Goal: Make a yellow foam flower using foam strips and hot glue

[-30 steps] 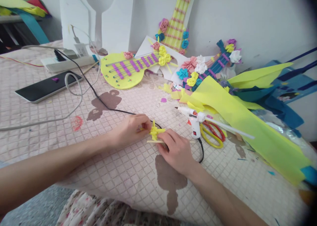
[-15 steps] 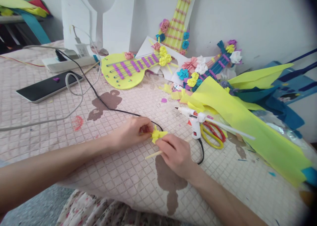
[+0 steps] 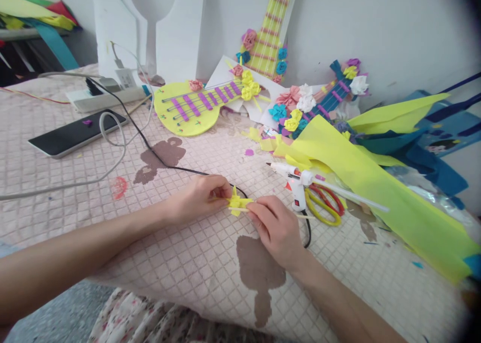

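Observation:
My left hand (image 3: pixel 201 198) pinches a small yellow foam flower (image 3: pixel 236 202) just above the pink quilted surface (image 3: pixel 195 263). My right hand (image 3: pixel 276 227) is closed on a thin pale stick (image 3: pixel 305 216) that runs through the flower and pokes out to the right near the glue gun. Both hands meet at the flower in the middle of the view.
A white hot glue gun (image 3: pixel 295 180) with a black cord lies just right of my hands, beside yellow and red scissors (image 3: pixel 325 205). Yellow foam sheets (image 3: pixel 368 182) spread to the right. Foam guitars (image 3: pixel 195 105) with flowers lean at the back. A phone (image 3: pixel 77 134) and power strip (image 3: pixel 107 97) sit at the left.
The stick in my right hand swung from pointing down-left to lying level through the flower. My hands stayed in place.

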A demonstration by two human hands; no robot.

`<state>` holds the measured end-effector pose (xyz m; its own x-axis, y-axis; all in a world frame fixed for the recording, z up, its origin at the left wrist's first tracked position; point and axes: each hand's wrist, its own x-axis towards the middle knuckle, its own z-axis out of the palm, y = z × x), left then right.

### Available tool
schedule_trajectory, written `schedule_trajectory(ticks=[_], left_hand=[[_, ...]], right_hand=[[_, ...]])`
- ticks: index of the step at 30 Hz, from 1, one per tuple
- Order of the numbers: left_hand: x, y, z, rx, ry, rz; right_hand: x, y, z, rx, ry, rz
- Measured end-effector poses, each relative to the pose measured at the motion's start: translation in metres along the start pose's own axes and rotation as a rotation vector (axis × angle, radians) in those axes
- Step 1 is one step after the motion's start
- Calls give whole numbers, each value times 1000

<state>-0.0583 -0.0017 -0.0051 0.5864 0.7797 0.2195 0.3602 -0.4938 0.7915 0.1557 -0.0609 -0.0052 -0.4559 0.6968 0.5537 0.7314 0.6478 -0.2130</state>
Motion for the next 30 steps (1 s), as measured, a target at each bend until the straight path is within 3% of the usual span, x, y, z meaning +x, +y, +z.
schedule_trajectory(ticks=[4,13,22,30], left_hand=[[0,-4,3,8,-4,17],[0,-6,4,81,-28,108],[-8,15,-9,194,-71,238],[-24,18,10,642,-12,382]], right_hand=[[-1,3,4,8,28,-82],[-3,5,8,38,-102,-60],[-2,4,8,50,-111,-69],[-5,4,8,67,-146,-50]])
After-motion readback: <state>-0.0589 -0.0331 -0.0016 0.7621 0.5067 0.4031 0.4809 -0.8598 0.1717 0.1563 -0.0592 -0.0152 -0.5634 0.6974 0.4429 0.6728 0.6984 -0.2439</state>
